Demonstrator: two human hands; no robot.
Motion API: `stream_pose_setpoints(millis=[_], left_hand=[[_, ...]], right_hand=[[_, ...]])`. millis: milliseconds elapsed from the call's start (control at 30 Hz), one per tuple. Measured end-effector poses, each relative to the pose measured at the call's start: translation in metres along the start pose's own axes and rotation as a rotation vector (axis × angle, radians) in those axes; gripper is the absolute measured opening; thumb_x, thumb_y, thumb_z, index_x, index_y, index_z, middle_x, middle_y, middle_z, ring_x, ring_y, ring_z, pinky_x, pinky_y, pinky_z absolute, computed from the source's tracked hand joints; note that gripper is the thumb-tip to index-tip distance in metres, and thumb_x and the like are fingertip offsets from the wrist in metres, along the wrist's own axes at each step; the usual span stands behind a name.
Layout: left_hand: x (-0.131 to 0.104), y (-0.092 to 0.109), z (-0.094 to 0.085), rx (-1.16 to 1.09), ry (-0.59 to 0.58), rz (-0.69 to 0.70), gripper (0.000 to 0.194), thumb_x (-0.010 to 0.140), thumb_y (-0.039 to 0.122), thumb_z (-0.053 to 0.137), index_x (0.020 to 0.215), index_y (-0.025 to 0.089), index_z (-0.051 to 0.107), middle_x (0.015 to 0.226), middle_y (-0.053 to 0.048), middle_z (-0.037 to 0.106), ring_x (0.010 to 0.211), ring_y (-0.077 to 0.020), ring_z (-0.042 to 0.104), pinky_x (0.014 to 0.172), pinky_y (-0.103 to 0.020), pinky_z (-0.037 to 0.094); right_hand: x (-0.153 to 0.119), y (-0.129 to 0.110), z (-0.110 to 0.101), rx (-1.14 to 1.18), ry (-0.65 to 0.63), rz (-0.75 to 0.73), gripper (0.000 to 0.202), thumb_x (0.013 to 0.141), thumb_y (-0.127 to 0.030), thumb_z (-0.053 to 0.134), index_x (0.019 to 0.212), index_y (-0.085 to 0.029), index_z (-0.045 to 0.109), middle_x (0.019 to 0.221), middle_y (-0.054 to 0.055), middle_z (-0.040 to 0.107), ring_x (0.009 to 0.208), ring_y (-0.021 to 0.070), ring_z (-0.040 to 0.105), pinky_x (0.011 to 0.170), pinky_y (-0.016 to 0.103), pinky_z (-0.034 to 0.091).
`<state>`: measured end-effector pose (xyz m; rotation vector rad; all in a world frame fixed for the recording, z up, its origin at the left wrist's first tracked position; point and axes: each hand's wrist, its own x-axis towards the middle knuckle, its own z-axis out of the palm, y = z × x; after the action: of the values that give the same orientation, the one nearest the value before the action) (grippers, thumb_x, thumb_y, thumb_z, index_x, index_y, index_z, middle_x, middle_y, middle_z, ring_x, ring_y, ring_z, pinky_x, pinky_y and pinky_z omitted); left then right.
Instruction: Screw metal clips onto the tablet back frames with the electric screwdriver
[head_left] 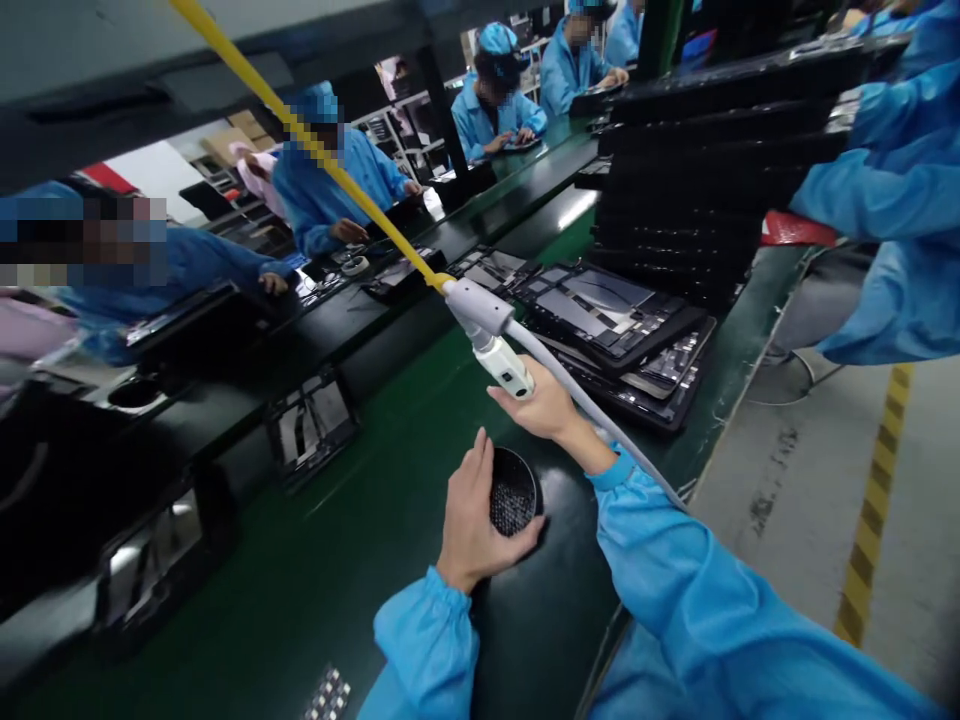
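My left hand curves around a small round black dish, thumb on the near side and fingers along its left rim. Many tiny dark pieces that look like screws lie in the dish. Above and to the right, my right hand is closed around a white electric screwdriver. Its upper end meets a grey sleeve hung from a yellow strap. A grey cable runs from there down past my right wrist. The screwdriver's tip is not visible.
Opened tablet-like devices are piled right of the screwdriver, before a tall stack of black trays. More opened devices lie left on the green bench. Small metallic parts sit at the bottom. Several co-workers in blue sit around.
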<state>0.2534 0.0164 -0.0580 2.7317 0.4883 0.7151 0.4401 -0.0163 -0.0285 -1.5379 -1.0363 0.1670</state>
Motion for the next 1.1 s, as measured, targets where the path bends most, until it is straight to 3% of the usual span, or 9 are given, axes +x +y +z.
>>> stream_pose_setpoints(millis=[167,333,433,533,700,867,967,1100], left_hand=[[-0.003,-0.006,-0.003,-0.023,0.074,-0.064,0.105,0.071,0.051,0.071,0.152,0.016,0.014,0.156,-0.023,0.025,0.142,-0.0366,0.031,0.109,-0.053,0.038],[-0.001,-0.015,-0.006,-0.036,0.072,-0.088,0.106,0.070,0.051,0.072,0.152,0.017,0.013,0.157,-0.023,0.023,0.142,-0.0361,0.030,0.109,-0.053,0.037],[0.000,-0.019,-0.007,-0.004,0.080,-0.119,0.107,0.070,0.050,0.072,0.152,0.017,0.012,0.157,-0.024,0.021,0.143,-0.0363,0.029,0.108,-0.053,0.038],[-0.001,-0.021,-0.006,0.034,0.050,-0.066,0.111,0.069,0.050,0.072,0.153,0.016,0.008,0.157,-0.024,0.021,0.142,-0.0374,0.030,0.107,-0.053,0.038],[0.000,-0.022,-0.002,0.125,0.193,-0.159,0.111,0.071,0.051,0.071,0.153,0.015,0.005,0.157,-0.027,0.019,0.143,-0.0388,0.029,0.105,-0.055,0.038],[0.002,-0.021,0.003,0.199,0.272,-0.184,0.111,0.073,0.051,0.069,0.152,0.011,0.003,0.156,-0.030,0.017,0.144,-0.0408,0.025,0.104,-0.055,0.038],[0.004,-0.021,0.004,0.238,0.308,-0.255,0.112,0.073,0.050,0.070,0.152,0.010,0.002,0.156,-0.031,0.015,0.143,-0.0415,0.026,0.101,-0.055,0.041],[0.006,-0.022,0.004,0.266,0.338,-0.210,0.111,0.074,0.050,0.069,0.152,0.009,0.002,0.156,-0.031,0.014,0.143,-0.0429,0.025,0.102,-0.056,0.039]], right_hand=[[0.002,-0.006,-0.001,-0.016,-0.054,-0.003,0.031,0.076,-0.037,0.068,0.101,-0.020,0.063,0.078,0.003,0.068,0.069,0.0199,0.064,0.064,0.029,0.050],[0.004,-0.009,-0.001,0.041,0.040,-0.055,0.016,0.072,-0.031,0.065,0.080,-0.018,0.061,0.072,0.004,0.067,0.064,0.0194,0.062,0.063,0.031,0.049],[0.003,-0.011,-0.001,0.106,0.063,-0.008,0.021,0.072,-0.033,0.066,0.085,-0.018,0.060,0.074,0.005,0.068,0.063,0.0192,0.063,0.064,0.031,0.050],[0.002,-0.011,-0.001,0.150,0.059,0.032,0.023,0.072,-0.035,0.068,0.086,-0.020,0.058,0.069,0.002,0.066,0.061,0.0180,0.061,0.060,0.030,0.050],[0.003,-0.006,-0.001,0.071,0.132,0.000,0.028,0.066,-0.035,0.071,0.088,-0.021,0.059,0.069,0.000,0.064,0.058,0.0164,0.056,0.058,0.029,0.048],[0.001,-0.008,0.002,0.047,0.072,-0.039,0.022,0.067,-0.031,0.066,0.086,-0.020,0.060,0.063,-0.002,0.061,0.052,0.0148,0.053,0.053,0.027,0.046],[-0.002,-0.008,0.004,0.049,0.052,-0.036,0.031,0.066,-0.036,0.071,0.090,-0.019,0.061,0.063,-0.002,0.062,0.050,0.0149,0.054,0.052,0.027,0.046],[-0.002,-0.003,0.007,-0.027,0.100,-0.047,0.040,0.066,-0.043,0.075,0.096,-0.020,0.064,0.072,0.003,0.069,0.057,0.0188,0.061,0.056,0.029,0.050]])
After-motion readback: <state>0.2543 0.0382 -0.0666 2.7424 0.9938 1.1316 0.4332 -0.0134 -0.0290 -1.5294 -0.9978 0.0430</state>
